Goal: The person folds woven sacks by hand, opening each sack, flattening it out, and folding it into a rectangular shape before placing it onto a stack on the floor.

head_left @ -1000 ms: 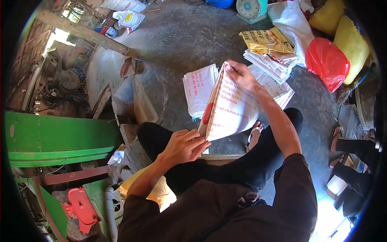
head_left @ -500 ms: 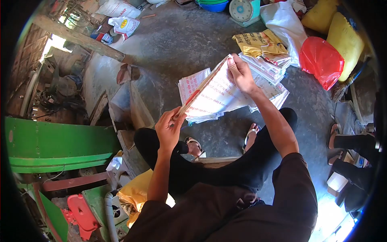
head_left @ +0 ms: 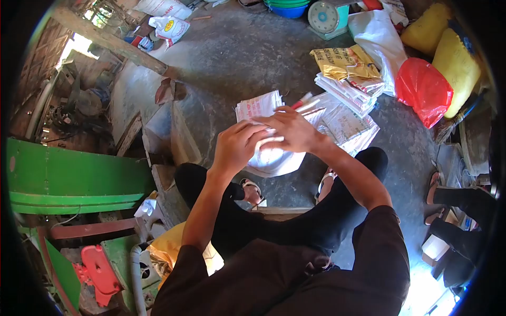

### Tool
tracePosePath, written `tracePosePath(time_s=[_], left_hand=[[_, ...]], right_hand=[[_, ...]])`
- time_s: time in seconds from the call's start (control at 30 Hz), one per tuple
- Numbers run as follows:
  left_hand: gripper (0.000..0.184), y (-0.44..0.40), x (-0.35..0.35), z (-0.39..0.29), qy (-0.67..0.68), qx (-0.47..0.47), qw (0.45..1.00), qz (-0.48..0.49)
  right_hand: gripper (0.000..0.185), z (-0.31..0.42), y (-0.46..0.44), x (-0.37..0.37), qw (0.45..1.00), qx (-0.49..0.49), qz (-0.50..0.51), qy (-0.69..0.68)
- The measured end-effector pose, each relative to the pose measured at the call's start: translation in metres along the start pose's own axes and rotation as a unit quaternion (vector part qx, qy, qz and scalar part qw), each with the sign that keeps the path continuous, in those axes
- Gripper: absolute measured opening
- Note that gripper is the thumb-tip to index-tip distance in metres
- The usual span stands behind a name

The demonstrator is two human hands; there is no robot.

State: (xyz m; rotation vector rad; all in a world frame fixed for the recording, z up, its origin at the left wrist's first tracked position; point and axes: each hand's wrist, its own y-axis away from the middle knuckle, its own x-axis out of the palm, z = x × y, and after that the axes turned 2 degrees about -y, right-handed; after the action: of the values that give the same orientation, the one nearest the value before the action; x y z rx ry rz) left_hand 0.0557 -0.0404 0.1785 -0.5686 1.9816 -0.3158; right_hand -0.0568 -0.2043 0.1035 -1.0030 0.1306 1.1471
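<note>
White sack [head_left: 275, 164]: left hand [head_left: 237, 146] and right hand [head_left: 296, 131] meet at its top; blurred fingers [head_left: 275, 124], cannot tell whether grasping.

The sack [head_left: 278, 162] is white, the plastic bag [head_left: 424, 88] red.

The person is wearing a loose, dark brown cloth shirt [head_left: 253, 279]; its short left sleeve [head_left: 188, 266] and short right sleeve [head_left: 382, 231] are ending near the elbows. The left hand [head_left: 233, 148] and right hand [head_left: 294, 130] are showing bare. On the shirt's front, a small dark bunched detail [head_left: 318, 265] is appearing, too unclear to name. Beyond the shirt, plain black cloth trousers [head_left: 284, 231] are covering the legs; farther beyond it, open sandals with off-white straps [head_left: 254, 184] are showing.
</note>
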Motion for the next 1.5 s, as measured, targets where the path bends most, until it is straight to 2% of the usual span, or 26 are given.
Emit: tracePosePath(time_s=[0.03, 0.07, 0.17, 0.2, 0.3, 0.33, 0.43, 0.5, 0.53, 0.57, 0.6, 0.63, 0.67, 0.77, 0.8, 0.9, 0.93, 1.03, 1.07, 1.13, 1.23, 1.3, 1.33, 1.43, 1.47, 1.5], left_hand=[[0.01, -0.002, 0.002, 0.0, 0.012, 0.012, 1.0, 0.016], [0.022, 0.002, 0.006, 0.007, 0.031, 0.002, 0.999, 0.037], [0.041, 0.008, 0.027, 0.015, 0.219, -0.109, 0.968, -0.063], [0.052, 0.014, 0.03, 0.021, 0.263, -0.134, 0.955, -0.036], [0.044, 0.048, 0.048, 0.058, 0.114, -0.091, 0.989, -0.021], [0.04, 0.063, 0.051, 0.071, 0.091, -0.115, 0.989, 0.006], [0.035, 0.131, 0.081, 0.136, 0.256, -0.335, 0.904, 0.068], [0.033, 0.125, 0.071, 0.133, 0.24, -0.332, 0.909, 0.078], [0.032, 0.122, 0.067, 0.13, 0.232, -0.331, 0.911, 0.082], [0.03, 0.117, 0.069, 0.128, 0.297, -0.317, 0.9, 0.011], [0.031, 0.113, 0.066, 0.129, 0.319, -0.337, 0.886, -0.019], [0.032, 0.107, 0.061, 0.127, 0.34, -0.355, 0.869, -0.047], [0.046, 0.103, 0.059, 0.122, 0.448, -0.362, 0.814, -0.07], [0.064, 0.086, 0.052, 0.095, 0.63, -0.371, 0.673, -0.11], [0.074, 0.081, 0.048, 0.081, 0.693, -0.374, 0.609, -0.101], [0.072, 0.078, 0.059, 0.075, 0.456, -0.39, 0.794, -0.099], [0.07, 0.077, 0.058, 0.073, 0.4, -0.361, 0.837, -0.092], [0.063, 0.074, 0.054, 0.068, 0.409, -0.342, 0.837, -0.123], [0.056, 0.075, 0.055, 0.073, 0.411, -0.336, 0.833, -0.154], [0.054, 0.071, 0.046, 0.077, 0.41, -0.333, 0.827, -0.193], [0.046, 0.064, 0.029, 0.064, 0.438, -0.345, 0.797, -0.234], [0.043, 0.067, 0.006, 0.066, 0.467, -0.363, 0.773, -0.228], [0.037, 0.075, -0.008, 0.077, 0.449, -0.377, 0.779, -0.222], [0.035, 0.097, -0.063, 0.073, 0.413, -0.426, 0.77, -0.234], [0.035, 0.11, -0.079, 0.072, 0.377, -0.417, 0.791, -0.241], [0.036, 0.126, -0.093, 0.069, 0.34, -0.409, 0.81, -0.248]], right_hand=[[0.04, -0.003, 0.0, 0.002, 1.0, 0.02, 0.02, 0.004], [0.027, -0.007, 0.001, -0.001, 0.999, 0.036, 0.025, -0.01], [0.027, -0.008, 0.002, -0.006, 0.997, 0.055, -0.042, -0.046], [0.022, -0.008, 0.002, -0.009, 0.996, 0.061, -0.05, -0.046], [0.021, -0.015, 0.004, -0.021, 0.988, 0.113, -0.09, -0.054], [0.018, -0.014, 0.003, -0.026, 0.979, 0.146, -0.121, -0.08], [0.019, -0.032, 0.008, -0.043, 0.964, 0.164, -0.169, -0.122], [0.018, -0.046, 0.015, -0.064, 0.954, 0.214, -0.195, -0.074], [0.016, -0.054, 0.015, -0.07, 0.938, 0.216, -0.239, -0.125], [0.019, -0.059, 0.013, -0.078, 0.916, 0.218, -0.267, -0.207], [0.021, -0.066, 0.013, -0.086, 0.907, 0.225, -0.283, -0.214], [0.022, -0.069, 0.011, -0.09, 0.898, 0.234, -0.3, -0.222], [0.024, -0.071, 0.009, -0.087, 0.895, 0.228, -0.319, -0.214], [0.027, -0.079, 0.009, -0.077, 0.871, 0.317, -0.325, -0.189], [0.037, -0.094, 0.013, -0.069, 0.871, 0.298, -0.349, -0.174], [0.04, -0.096, 0.015, -0.064, 0.863, 0.37, -0.34, 0.054], [0.042, -0.095, 0.013, -0.061, 0.859, 0.351, -0.351, 0.129], [0.044, -0.089, 0.016, -0.06, 0.855, 0.356, -0.32, 0.198], [0.044, -0.088, 0.016, -0.059, 0.856, 0.355, -0.313, 0.205], [0.045, -0.088, 0.014, -0.055, 0.859, 0.354, -0.299, 0.218], [0.051, -0.086, 0.014, -0.054, 0.878, 0.374, -0.299, -0.012], [0.057, -0.096, 0.019, -0.036, 0.863, 0.399, -0.257, -0.175], [0.061, -0.097, 0.02, -0.027, 0.846, 0.406, -0.231, -0.257], [0.079, -0.058, 0.02, 0.017, 0.859, 0.424, -0.088, -0.274], [0.083, -0.058, 0.024, 0.044, 0.864, 0.423, -0.053, -0.268], [0.082, -0.041, 0.023, 0.063, 0.84, 0.43, -0.05, -0.327]])
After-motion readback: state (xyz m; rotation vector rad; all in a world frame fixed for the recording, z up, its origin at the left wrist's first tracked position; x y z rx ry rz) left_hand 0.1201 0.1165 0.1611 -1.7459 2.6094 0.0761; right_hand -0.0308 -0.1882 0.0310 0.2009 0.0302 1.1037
